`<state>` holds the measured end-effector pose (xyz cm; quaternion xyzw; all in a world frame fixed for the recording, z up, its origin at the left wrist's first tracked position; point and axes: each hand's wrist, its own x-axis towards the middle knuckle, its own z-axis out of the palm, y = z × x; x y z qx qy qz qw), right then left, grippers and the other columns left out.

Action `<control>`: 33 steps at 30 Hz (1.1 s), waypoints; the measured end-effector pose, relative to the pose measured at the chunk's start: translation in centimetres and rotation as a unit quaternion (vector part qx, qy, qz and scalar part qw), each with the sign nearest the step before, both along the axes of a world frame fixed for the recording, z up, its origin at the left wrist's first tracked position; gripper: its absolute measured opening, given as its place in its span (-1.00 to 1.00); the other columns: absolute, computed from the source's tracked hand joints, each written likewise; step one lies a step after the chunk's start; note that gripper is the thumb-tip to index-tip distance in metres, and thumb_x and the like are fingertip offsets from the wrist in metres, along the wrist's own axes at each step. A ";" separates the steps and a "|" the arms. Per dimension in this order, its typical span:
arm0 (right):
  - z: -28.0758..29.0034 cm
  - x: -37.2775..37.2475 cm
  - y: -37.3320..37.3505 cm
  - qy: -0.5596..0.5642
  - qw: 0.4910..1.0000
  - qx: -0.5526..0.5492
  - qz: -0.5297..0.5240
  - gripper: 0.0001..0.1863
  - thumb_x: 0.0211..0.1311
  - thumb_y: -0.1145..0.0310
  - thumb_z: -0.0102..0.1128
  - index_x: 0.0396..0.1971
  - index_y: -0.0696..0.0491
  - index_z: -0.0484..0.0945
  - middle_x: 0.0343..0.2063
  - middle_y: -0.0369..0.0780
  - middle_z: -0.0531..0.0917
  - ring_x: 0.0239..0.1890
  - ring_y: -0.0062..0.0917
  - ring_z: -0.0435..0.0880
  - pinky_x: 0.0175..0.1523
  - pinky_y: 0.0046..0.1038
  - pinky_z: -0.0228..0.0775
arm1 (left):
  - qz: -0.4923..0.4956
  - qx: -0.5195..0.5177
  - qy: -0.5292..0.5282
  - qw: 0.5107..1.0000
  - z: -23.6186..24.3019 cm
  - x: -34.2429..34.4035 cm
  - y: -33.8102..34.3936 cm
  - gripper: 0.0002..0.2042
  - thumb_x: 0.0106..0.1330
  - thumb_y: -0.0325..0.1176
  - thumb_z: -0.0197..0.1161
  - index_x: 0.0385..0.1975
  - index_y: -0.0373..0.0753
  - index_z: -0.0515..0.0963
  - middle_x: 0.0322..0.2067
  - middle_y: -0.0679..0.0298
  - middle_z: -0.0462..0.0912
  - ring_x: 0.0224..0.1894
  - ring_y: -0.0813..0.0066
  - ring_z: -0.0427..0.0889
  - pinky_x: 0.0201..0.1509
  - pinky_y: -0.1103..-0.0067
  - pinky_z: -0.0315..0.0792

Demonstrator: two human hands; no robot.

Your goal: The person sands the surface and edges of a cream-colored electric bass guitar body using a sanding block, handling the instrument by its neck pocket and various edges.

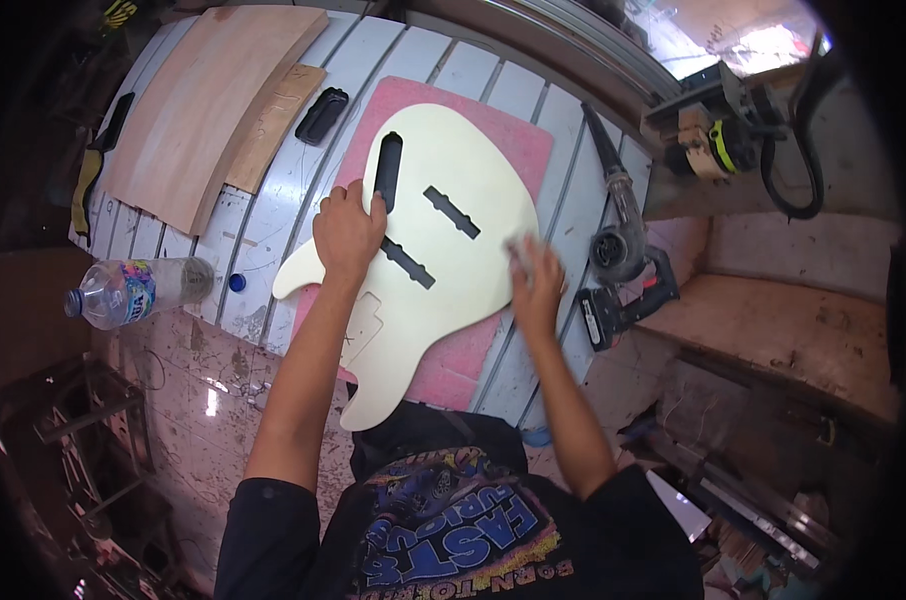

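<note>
A cream-white electric guitar body (pixel 483 160) lies flat on a pink pad (pixel 453 375), its neck end toward me. Dark slots are cut through its face, and a shallow pale recess shows near the neck end. My left hand (pixel 348 232) grips the body's left edge beside the long dark cavity, fingers bent and thumb on the face. Over at the right edge, my right hand (pixel 538 275) has its fingers curled against the rim. A small greyish piece sits under those fingertips; motion blur hides what it is.
The pad rests on a white slatted table (pixel 263 230). Leftward are a wooden board (pixel 213 100), a plastic bottle (pixel 138 290), a blue cap (pixel 237 282) and a black tray-like piece (pixel 322 116). A cordless blower (pixel 621 250) lies along the right edge, near a wooden shelf (pixel 773 320).
</note>
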<state>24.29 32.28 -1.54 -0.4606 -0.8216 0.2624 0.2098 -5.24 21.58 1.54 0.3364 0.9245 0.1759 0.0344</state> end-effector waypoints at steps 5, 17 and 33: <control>0.6 2.6 -4.9 -0.043 0.994 0.063 0.081 -0.44 0.40 0.19 0.29 0.38 -0.08 0.52 0.27 0.08 0.50 0.35 0.00 0.42 0.44 0.01 0.13 | -0.002 0.007 -0.001 1.000 -0.3 -0.2 -0.7 -0.57 0.41 -0.07 0.16 0.06 -0.29 0.63 -0.16 -0.03 0.68 -0.10 -0.04 0.68 -0.03 0.16 0.58; 0.4 1.8 -5.1 -0.043 0.997 0.036 0.051 -0.46 0.37 0.28 0.31 0.34 -0.04 0.56 0.29 0.09 0.48 0.36 0.01 0.41 0.44 -0.02 0.09 | 0.007 -0.002 -0.006 1.000 -0.4 -0.2 -0.8 -0.61 0.40 -0.08 0.18 -0.06 -0.30 0.65 -0.14 -0.01 0.68 -0.06 0.00 0.67 -0.04 0.17 0.56; 0.6 1.0 -5.6 -0.021 0.998 0.048 0.039 -0.45 0.35 0.27 0.32 0.35 -0.06 0.56 0.26 0.08 0.50 0.35 0.04 0.42 0.42 -0.04 0.14 | 0.010 0.001 -0.018 1.000 -0.2 -0.3 -0.7 -0.62 0.38 -0.08 0.19 -0.08 -0.30 0.64 -0.16 0.01 0.67 -0.08 0.02 0.67 -0.06 0.18 0.57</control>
